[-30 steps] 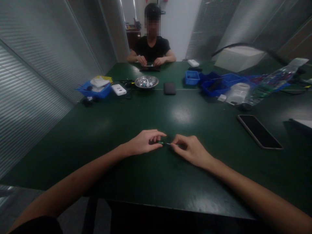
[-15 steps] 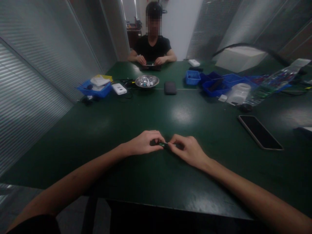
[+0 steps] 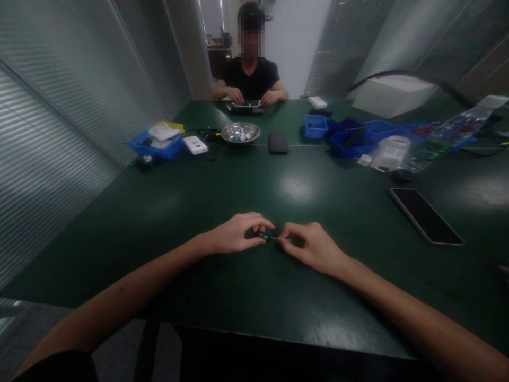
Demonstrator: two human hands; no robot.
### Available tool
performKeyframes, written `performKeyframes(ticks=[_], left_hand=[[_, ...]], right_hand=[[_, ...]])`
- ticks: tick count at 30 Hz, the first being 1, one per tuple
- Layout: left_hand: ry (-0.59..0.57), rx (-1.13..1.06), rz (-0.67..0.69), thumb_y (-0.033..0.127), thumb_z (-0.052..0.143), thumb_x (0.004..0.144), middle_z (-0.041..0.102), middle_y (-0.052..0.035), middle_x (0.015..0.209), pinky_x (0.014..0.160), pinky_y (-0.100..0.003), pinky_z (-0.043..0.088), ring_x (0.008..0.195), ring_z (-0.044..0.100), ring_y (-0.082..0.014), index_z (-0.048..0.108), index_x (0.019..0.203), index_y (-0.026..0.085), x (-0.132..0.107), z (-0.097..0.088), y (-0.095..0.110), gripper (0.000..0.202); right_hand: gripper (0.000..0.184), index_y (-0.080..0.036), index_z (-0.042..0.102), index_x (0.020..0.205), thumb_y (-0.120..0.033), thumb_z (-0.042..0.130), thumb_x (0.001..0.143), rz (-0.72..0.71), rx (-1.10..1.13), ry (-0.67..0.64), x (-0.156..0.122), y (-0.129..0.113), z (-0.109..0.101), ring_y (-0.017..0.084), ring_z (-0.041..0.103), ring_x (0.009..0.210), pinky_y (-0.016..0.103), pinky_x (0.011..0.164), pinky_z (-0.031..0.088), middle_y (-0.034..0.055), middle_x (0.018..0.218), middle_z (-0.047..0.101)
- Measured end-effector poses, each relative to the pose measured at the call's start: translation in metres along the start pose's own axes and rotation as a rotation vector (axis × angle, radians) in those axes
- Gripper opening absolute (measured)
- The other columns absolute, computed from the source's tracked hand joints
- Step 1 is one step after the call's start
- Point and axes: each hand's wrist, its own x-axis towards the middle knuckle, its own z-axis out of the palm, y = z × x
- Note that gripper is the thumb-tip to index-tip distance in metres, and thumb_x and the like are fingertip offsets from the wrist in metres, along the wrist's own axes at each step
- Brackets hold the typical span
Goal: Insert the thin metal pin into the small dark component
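Note:
Near the front middle of the table, my left hand [image 3: 238, 233] holds a small green circuit board [image 3: 263, 235] between the thumb and a bent finger. Its index finger is stretched out above the board, not touching it. To the right, my right hand [image 3: 312, 244] pinches a thin light-coloured strand [image 3: 274, 238], possibly a wire, between thumb and index finger. The strand runs left to the board's edge; whether it is fixed there is too small to tell. Both hands stay low over the green table [image 3: 222, 307].
A phone [image 3: 425, 216] lies on the right. Further back are a metal bowl [image 3: 240, 139], a black flat case [image 3: 278, 144], a white power bank [image 3: 195, 145], blue trays [image 3: 170, 151] and a plastic bottle [image 3: 449, 135]. A person [image 3: 249, 74] sits opposite, handling a flat device.
My left index finger has lifted off the board. My right hand has shifted slightly right, so more of the thin strand shows between the hands. The person opposite has moved their hands slightly.

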Motion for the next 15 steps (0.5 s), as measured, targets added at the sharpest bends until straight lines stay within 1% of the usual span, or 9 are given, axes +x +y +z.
performKeyframes(ticks=[4,6,8,11,15], left_hand=[[-0.008,0.007,0.021,0.025,0.07,0.095,0.062,-0.0064,0.099,0.082,-0.033,0.047,0.09,0.058,-0.0194,0.065,0.13,0.018,0.001,0.001,-0.001,0.036],[-0.009,0.024,0.027,0.025,0.07,0.095,0.061,-0.0063,0.099,0.083,-0.033,0.046,0.091,0.057,-0.0196,0.065,0.128,0.017,0.001,0.001,-0.001,0.034],[-0.009,0.039,0.028,0.025,0.07,0.095,0.061,-0.0062,0.099,0.084,-0.033,0.046,0.092,0.057,-0.02,0.065,0.128,0.017,0.001,0.0,-0.001,0.034],[-0.014,0.044,0.023,0.026,0.069,0.096,0.061,-0.0065,0.101,0.086,-0.034,0.046,0.094,0.056,-0.0205,0.062,0.132,0.019,0.0,0.0,0.002,0.038],[-0.012,0.041,0.03,0.026,0.067,0.097,0.061,-0.0071,0.102,0.086,-0.034,0.046,0.095,0.056,-0.0208,0.061,0.135,0.018,0.0,0.0,0.004,0.039]], right_hand=[[0.021,-0.021,0.07,0.087,-0.035,0.058,0.098,-0.003,0.016,0.026,0.004,0.0,0.009,0.012,0.054,0.054,0.024,0.056,0.037,-0.0017,0.066,0.065],[0.021,-0.02,0.07,0.087,-0.036,0.06,0.097,-0.004,-0.012,0.044,0.007,-0.001,0.013,0.012,0.053,0.052,0.024,0.055,0.036,-0.0021,0.062,0.063],[0.021,-0.02,0.07,0.088,-0.035,0.059,0.097,-0.003,-0.003,0.057,0.008,-0.002,0.015,0.012,0.055,0.053,0.024,0.055,0.037,-0.0013,0.066,0.065],[0.021,-0.02,0.069,0.088,-0.034,0.057,0.098,-0.003,0.029,0.063,0.006,-0.002,0.011,0.012,0.055,0.054,0.024,0.056,0.038,-0.0006,0.069,0.067],[0.019,-0.02,0.067,0.084,-0.032,0.06,0.097,-0.042,0.037,0.002,0.003,-0.003,0.004,0.01,0.051,0.051,0.023,0.055,0.037,-0.0034,0.062,0.06]])
